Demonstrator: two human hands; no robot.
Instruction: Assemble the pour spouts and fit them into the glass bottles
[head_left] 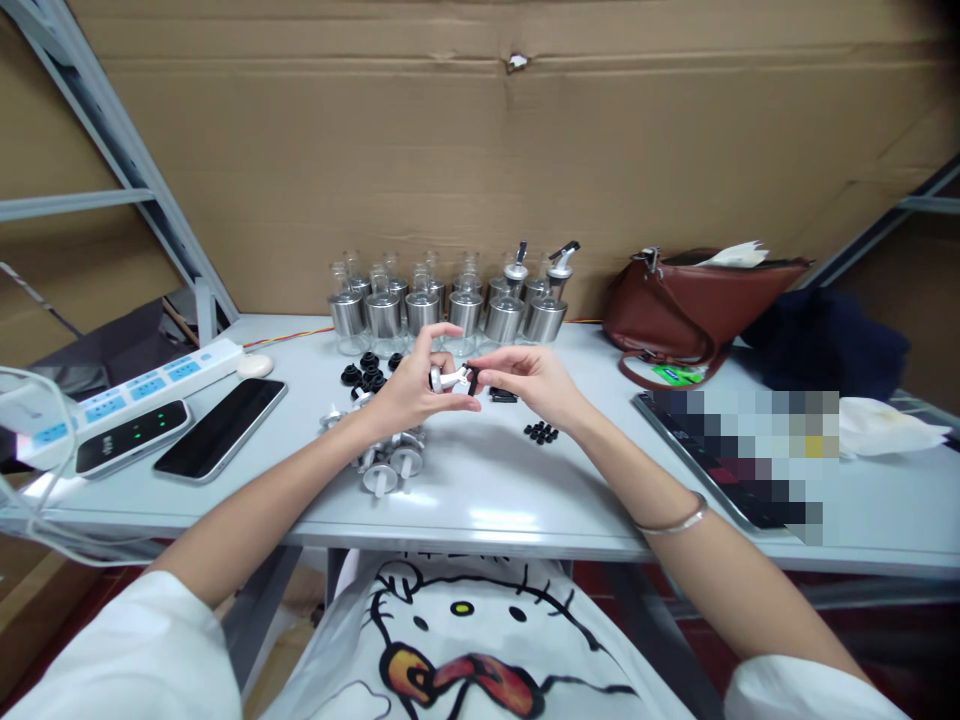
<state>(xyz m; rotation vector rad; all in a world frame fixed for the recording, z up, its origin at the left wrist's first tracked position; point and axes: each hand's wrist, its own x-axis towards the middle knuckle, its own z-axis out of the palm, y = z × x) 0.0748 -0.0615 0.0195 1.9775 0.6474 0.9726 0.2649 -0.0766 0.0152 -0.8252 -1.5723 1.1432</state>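
Note:
My left hand [412,388] is closed around a small silver pourer spout [448,379], held above the pale table [495,490]. My right hand [529,383] pinches a small black cap piece [472,377] against the spout's tip. Both hands meet at the table's middle. Under my left wrist lies a heap of several silver pourer spouts [386,465]. Black rubber rings [367,372] sit behind my left hand. Tiny black parts [541,432] lie beside my right wrist. Several glass bottles with steel bands [442,300] stand in rows at the back; two of them carry fitted spouts.
Two phones [221,428] and a white power strip [135,385] lie at the left. A brown handbag [694,300] and dark cloth [825,340] sit at the right rear. A tray-like tablet [675,445] lies at the right. Cardboard lines the back wall.

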